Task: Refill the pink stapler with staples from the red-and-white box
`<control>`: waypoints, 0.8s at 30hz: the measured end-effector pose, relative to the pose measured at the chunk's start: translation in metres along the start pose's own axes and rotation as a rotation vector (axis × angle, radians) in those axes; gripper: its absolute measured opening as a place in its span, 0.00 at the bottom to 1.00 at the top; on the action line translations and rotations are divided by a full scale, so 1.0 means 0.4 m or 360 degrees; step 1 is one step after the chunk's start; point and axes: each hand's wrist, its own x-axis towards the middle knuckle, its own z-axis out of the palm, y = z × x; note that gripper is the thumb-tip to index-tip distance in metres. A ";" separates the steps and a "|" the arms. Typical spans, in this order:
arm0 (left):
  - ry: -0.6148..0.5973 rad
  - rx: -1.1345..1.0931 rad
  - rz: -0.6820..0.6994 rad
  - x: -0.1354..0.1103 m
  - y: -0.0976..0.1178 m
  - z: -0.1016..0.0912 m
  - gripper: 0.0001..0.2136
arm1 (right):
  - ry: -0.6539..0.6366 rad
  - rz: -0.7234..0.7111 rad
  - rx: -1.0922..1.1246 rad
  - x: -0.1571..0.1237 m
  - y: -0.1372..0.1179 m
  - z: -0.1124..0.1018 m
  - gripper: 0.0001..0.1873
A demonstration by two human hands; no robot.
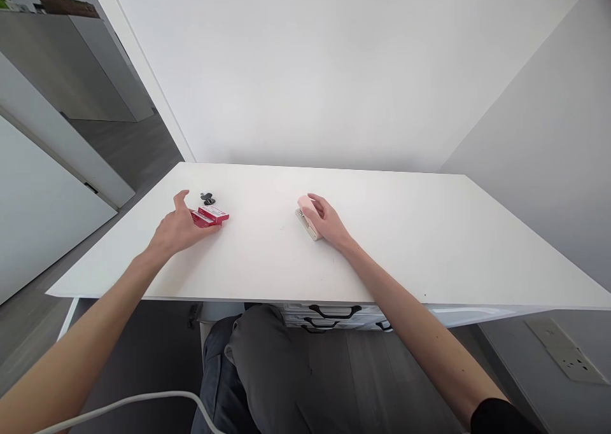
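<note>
On the left part of the white table (pixel 258 262), my left hand (pixel 177 231) lies beside small red-and-white boxes (pixel 213 214). Its thumb runs along their near side, seemingly touching, while a finger is raised and spread away behind them. Part of the boxes is hidden by the hand. Just beyond them sits a small black object (pixel 207 198), too small to name surely. Near the middle of the table, my right hand (pixel 327 221) has its fingers around the pink top of a stapler (pixel 308 223) with a pale base. The stapler rests on the tabletop, slanted.
A white wall (pixel 324 71) rises behind the table's far edge. Below the near edge are drawers with black handles (pixel 335 311). A white cable (pixel 143 396) crosses the lower left. Wall sockets (pixel 568 351) are at the lower right.
</note>
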 end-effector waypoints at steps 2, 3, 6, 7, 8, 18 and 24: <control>-0.0022 0.0065 -0.0049 0.011 0.002 -0.013 0.60 | -0.0001 0.0003 -0.0001 0.000 0.000 0.000 0.34; -0.0038 0.0091 -0.0065 0.015 0.001 -0.017 0.61 | -0.0002 0.0006 -0.0003 0.000 0.000 0.000 0.34; -0.0094 0.0121 -0.0085 0.020 -0.004 -0.027 0.63 | -0.0003 0.0017 -0.0014 -0.002 -0.002 0.000 0.34; -0.0107 0.0115 -0.0085 0.018 -0.005 -0.030 0.63 | -0.0002 0.0018 -0.0018 -0.002 -0.003 0.000 0.34; -0.0118 0.0108 -0.0081 0.016 -0.005 -0.033 0.63 | -0.0002 0.0018 -0.0022 -0.002 -0.004 0.001 0.34; -0.0168 0.0220 -0.0098 0.009 -0.061 -0.059 0.60 | -0.0010 0.0029 -0.0035 -0.004 -0.007 0.000 0.33; -0.0134 0.0149 0.0074 0.002 -0.112 -0.037 0.57 | -0.0014 0.0033 -0.0054 -0.008 -0.010 0.002 0.33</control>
